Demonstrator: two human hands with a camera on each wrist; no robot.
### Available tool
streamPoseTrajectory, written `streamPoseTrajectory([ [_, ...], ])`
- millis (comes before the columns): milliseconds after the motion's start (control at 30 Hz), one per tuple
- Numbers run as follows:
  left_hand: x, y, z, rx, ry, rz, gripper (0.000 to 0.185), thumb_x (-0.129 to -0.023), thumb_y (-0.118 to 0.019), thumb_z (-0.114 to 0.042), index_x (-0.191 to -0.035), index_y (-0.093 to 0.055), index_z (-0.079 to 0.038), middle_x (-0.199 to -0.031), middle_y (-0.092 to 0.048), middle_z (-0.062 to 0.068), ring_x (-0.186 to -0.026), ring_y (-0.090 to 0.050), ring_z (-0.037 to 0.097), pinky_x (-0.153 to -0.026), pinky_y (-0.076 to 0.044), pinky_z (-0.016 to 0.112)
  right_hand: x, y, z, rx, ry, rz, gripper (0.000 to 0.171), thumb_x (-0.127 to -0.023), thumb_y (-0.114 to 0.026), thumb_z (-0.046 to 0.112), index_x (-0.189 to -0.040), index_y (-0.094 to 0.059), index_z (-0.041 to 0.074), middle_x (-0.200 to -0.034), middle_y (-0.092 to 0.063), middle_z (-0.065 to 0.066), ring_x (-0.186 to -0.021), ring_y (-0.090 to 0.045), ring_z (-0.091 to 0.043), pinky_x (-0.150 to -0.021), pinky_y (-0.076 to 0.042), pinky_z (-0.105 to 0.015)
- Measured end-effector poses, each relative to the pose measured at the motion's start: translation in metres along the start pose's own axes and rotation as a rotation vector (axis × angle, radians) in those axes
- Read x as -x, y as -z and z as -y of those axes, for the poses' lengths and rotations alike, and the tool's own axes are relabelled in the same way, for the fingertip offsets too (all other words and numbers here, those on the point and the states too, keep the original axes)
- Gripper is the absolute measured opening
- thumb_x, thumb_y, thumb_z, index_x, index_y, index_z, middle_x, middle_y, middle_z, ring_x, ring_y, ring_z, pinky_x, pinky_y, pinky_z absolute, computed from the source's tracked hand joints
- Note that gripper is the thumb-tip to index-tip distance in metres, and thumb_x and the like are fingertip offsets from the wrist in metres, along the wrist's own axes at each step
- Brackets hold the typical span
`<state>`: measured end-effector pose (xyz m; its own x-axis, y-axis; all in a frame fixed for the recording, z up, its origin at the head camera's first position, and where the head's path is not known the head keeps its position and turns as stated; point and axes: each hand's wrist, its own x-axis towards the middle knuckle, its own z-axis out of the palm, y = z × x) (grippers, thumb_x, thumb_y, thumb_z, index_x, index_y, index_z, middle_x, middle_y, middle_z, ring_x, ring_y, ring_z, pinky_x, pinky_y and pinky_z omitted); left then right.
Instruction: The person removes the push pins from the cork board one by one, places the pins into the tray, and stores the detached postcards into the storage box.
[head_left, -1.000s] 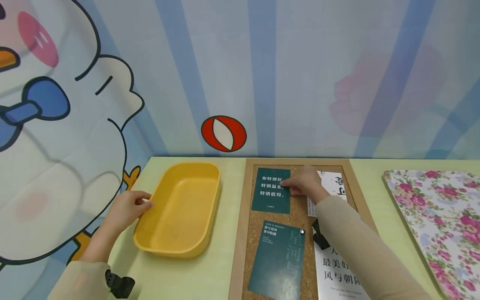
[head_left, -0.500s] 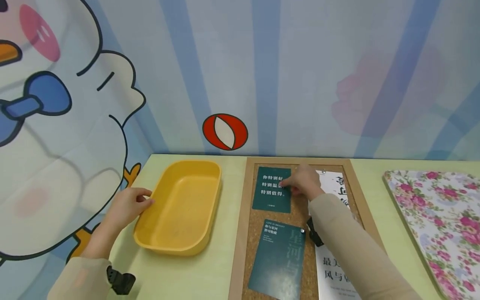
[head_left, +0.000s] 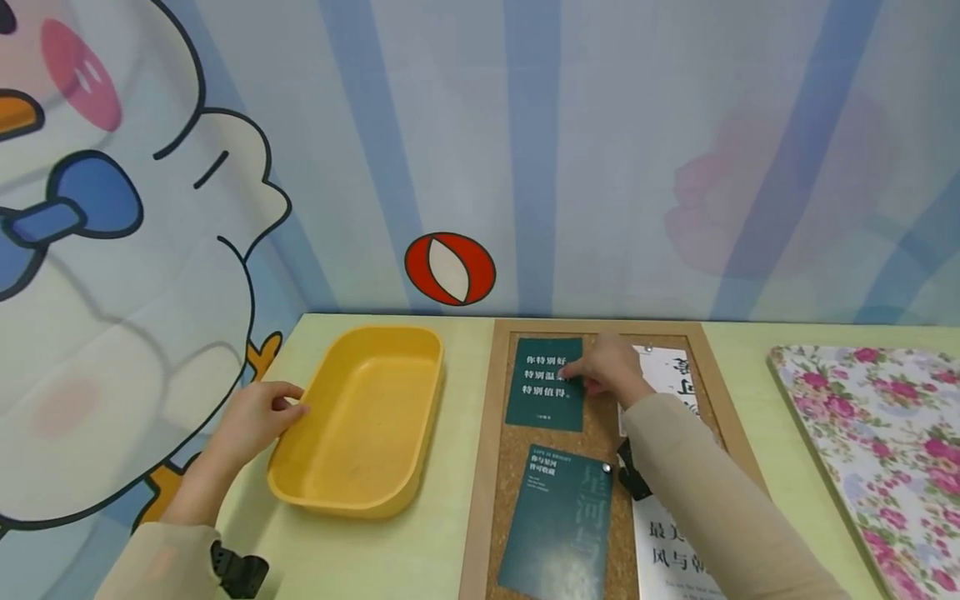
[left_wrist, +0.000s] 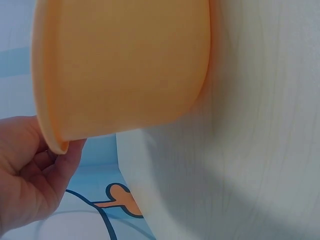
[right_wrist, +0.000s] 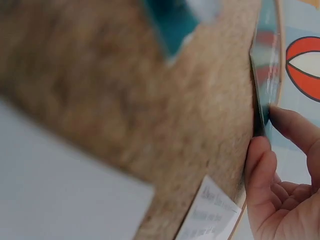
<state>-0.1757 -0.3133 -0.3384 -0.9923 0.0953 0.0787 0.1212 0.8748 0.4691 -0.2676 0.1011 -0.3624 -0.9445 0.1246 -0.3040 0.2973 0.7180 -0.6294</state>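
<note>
A yellow plastic tub (head_left: 360, 417) (left_wrist: 125, 65) sits on the pale green table. My left hand (head_left: 258, 414) (left_wrist: 30, 175) grips its left rim, fingers curled over the edge. To the right a framed cork board (head_left: 600, 425) (right_wrist: 125, 85) lies flat. My right hand (head_left: 609, 369) (right_wrist: 280, 180) pinches the right edge of the upper dark green card (head_left: 545, 383) (right_wrist: 265, 65) on the board. A second green card (head_left: 558, 521) lies below it, held by a silver pin (head_left: 604, 468).
White printed sheets (head_left: 675, 379) lie on the board's right side, partly under my right sleeve. A floral-patterned board (head_left: 877, 450) lies at the table's right end. A cartoon-printed curtain (head_left: 480, 150) hangs behind the table and on the left.
The view shifts slightly. Both hands keep the same places and the same hold.
</note>
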Motion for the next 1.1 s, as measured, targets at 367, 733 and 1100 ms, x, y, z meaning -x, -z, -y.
streamPoseTrajectory([
  [367, -0.001, -0.001, 0.002, 0.000, 0.019, 0.008, 0.026, -0.088, -0.063, -0.009, -0.106, -0.063, 0.010, -0.080, -0.064, 0.009, -0.064, -0.053, 0.017, -0.058, -0.046, 0.030, -0.006, 0.006, -0.007, -0.345, -0.035, 0.158, 0.017, -0.082, -0.069, 0.005, -0.084, -0.053, -0.001, -0.062, -0.054, -0.006, -0.051, -0.054, -0.012, -0.051, -0.050, -0.025],
  [733, -0.002, 0.000, 0.003, 0.012, 0.026, 0.016, 0.028, -0.088, -0.063, -0.011, -0.107, -0.063, 0.010, -0.082, -0.064, 0.011, -0.066, -0.054, 0.018, -0.059, -0.046, 0.030, -0.008, 0.016, -0.013, -0.566, -0.143, 0.308, 0.050, -0.090, -0.059, 0.004, -0.135, -0.038, -0.003, -0.077, -0.057, -0.004, -0.058, -0.055, -0.010, -0.057, -0.050, -0.021],
  [1100, 0.000, 0.001, 0.004, 0.142, 0.091, 0.064, 0.028, -0.091, -0.060, -0.013, -0.107, -0.064, 0.010, -0.091, -0.067, 0.015, -0.068, -0.058, 0.015, -0.060, -0.049, 0.028, -0.011, 0.019, -0.013, -0.591, -0.205, 0.328, 0.052, -0.092, -0.051, 0.001, -0.141, -0.033, -0.002, -0.086, -0.054, -0.009, -0.060, -0.058, -0.013, -0.062, -0.053, -0.025],
])
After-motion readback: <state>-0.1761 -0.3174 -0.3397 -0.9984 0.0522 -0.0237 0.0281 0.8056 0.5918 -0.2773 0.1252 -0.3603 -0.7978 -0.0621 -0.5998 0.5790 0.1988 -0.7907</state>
